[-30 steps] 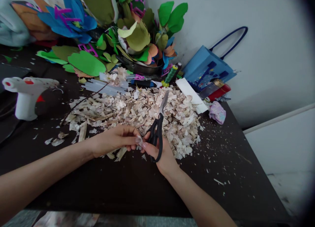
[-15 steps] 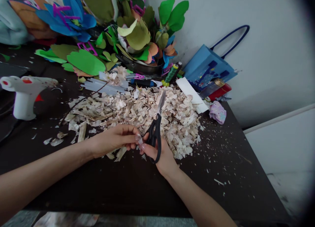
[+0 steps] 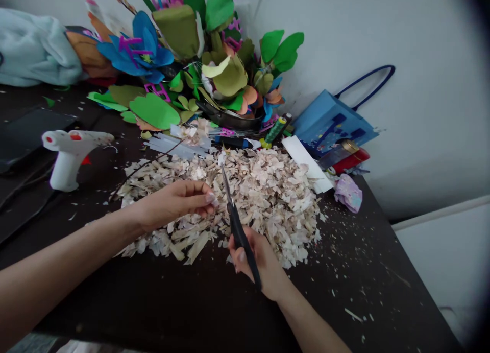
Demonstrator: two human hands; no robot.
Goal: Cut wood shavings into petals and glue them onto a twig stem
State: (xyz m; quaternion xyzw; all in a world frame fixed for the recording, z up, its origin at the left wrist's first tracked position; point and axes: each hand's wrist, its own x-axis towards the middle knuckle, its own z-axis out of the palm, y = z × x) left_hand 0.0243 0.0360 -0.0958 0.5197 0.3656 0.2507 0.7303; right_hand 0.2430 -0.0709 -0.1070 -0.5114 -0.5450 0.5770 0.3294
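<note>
1. My left hand [image 3: 181,197] holds a small pale scrap [image 3: 215,202] pinched between thumb and fingers, just left of the scissors and above the shreds.
2. My right hand [image 3: 264,263] is closed around the dark handles of the scissors [image 3: 239,230]; the blades point away from me. They look narrow, but I cannot tell whether they are fully closed.
3. Step in hand, in my judgement: clipping the scrap. The next move calls for parting the blades and bringing the scrap's edge squarely between them, clear of my fingertips.
4. Materials, from the left: a glue gun [image 3: 71,156] of smooth white plastic, with red parts.
5. Translucent glue sticks [image 3: 168,146], straight and slim, behind the shreds.
6. The pile of shreds [image 3: 283,199]: thin, ragged, beige to whitish flakes, some longer strips, spread across a dark, smooth table [image 3: 184,302].
7. A flat white strip [image 3: 308,164] at the pile's right.
8. A crumpled lilac cloth [image 3: 348,193], soft-looking and patterned.
</note>
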